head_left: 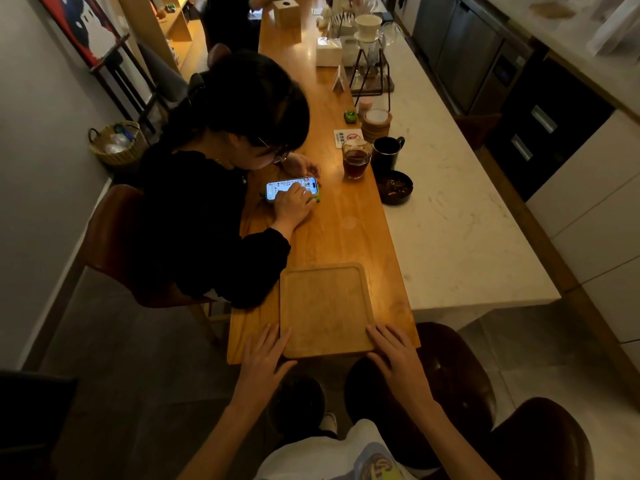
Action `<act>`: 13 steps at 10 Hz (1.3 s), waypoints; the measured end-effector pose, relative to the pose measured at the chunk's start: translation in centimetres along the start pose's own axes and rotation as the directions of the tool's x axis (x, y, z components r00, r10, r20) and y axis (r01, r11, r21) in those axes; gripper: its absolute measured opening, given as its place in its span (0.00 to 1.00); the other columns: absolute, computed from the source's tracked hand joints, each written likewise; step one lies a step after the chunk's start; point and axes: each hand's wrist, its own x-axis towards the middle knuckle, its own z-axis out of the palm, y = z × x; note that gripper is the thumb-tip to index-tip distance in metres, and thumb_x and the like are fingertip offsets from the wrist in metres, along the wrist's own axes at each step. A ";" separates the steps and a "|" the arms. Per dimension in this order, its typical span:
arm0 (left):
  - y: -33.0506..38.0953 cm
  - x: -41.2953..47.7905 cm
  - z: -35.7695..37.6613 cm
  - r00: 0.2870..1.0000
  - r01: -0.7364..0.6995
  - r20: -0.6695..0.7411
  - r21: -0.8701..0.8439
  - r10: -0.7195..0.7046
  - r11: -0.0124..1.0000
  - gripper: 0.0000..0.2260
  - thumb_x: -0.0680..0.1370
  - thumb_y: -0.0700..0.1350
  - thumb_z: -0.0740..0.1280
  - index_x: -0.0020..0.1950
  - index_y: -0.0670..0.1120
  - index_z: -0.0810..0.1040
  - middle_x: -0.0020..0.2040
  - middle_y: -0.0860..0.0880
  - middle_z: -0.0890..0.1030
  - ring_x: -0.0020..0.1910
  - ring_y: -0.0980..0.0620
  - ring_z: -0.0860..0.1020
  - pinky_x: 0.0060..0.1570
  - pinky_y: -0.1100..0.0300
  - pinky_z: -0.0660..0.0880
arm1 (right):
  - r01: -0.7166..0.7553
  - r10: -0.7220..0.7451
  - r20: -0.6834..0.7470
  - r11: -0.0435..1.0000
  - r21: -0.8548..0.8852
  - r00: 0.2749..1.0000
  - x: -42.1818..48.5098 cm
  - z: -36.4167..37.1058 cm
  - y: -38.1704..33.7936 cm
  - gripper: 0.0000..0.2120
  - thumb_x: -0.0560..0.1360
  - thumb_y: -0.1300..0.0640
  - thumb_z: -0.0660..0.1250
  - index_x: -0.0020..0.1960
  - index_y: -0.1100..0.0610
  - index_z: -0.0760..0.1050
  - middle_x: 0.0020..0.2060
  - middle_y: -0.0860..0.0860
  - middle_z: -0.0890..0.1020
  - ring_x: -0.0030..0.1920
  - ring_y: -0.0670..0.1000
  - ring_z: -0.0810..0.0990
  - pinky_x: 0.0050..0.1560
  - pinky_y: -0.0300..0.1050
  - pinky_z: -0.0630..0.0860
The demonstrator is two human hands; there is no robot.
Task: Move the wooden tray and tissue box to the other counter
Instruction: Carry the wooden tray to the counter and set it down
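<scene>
An empty rectangular wooden tray (325,306) lies flat at the near end of the long wooden counter (332,233). My left hand (265,355) rests with fingers spread against the tray's near left corner. My right hand (394,355) lies the same way at the near right corner. Both hands touch the rim; neither has closed around it. A wooden tissue box (286,12) with a round hole on top stands far down the counter. A white tissue pack (328,51) sits nearer, beside the coffee stand.
A seated person in black leans over a phone (292,187) left of the tray. A glass of dark drink (356,159), a black mug (387,152) and a black bowl (394,187) stand further along. A white marble counter (450,216) adjoins on the right. Brown chairs (457,375) stand near me.
</scene>
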 end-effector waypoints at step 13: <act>-2.7 36.9 -5.7 0.906 -0.359 -0.237 0.008 0.351 0.933 0.05 0.76 0.37 0.63 0.46 0.39 0.79 0.37 0.67 0.59 0.50 0.84 0.56 0.55 0.78 0.49 | -0.501 0.520 0.212 0.514 0.696 0.828 0.9 -1.8 -3.9 0.28 0.81 0.45 0.60 0.76 0.57 0.65 0.78 0.53 0.62 0.77 0.54 0.60 0.76 0.57 0.59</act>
